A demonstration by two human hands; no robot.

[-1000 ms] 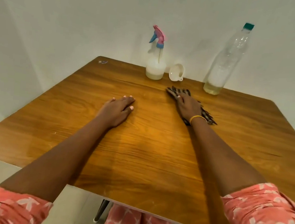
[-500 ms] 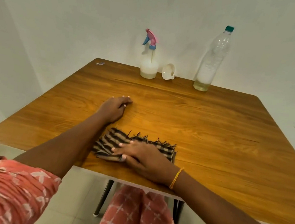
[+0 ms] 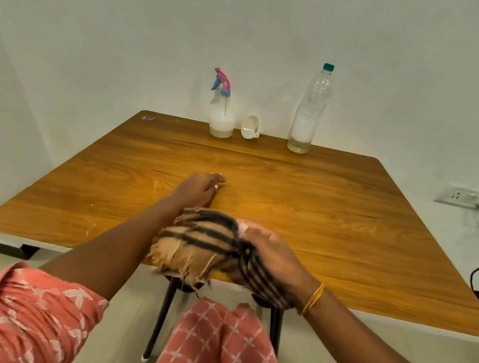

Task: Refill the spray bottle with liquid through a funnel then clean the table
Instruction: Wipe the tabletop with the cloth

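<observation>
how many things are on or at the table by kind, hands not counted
bottles: 2, the spray bottle and the clear bottle
funnels: 1, the funnel
cloths: 1, the striped cloth held in the right hand
total: 4

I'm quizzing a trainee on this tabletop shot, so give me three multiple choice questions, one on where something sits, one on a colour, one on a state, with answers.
1. Where is the funnel?
A. Between the spray bottle and the tall bottle
B. At the near table edge
C. In the spray bottle's neck

2. What colour is the tall bottle's cap?
A. Red
B. Green
C. White

3. What is the right hand doing?
A. Resting flat and empty
B. Holding the funnel
C. Gripping the striped cloth

Answers: 1 A, the funnel lies on its side on the table between the two bottles by the wall. 2 B, the cap shows green. 3 C, the cloth is bunched in that hand at the near edge, while the left hand rests on the wood.
</observation>
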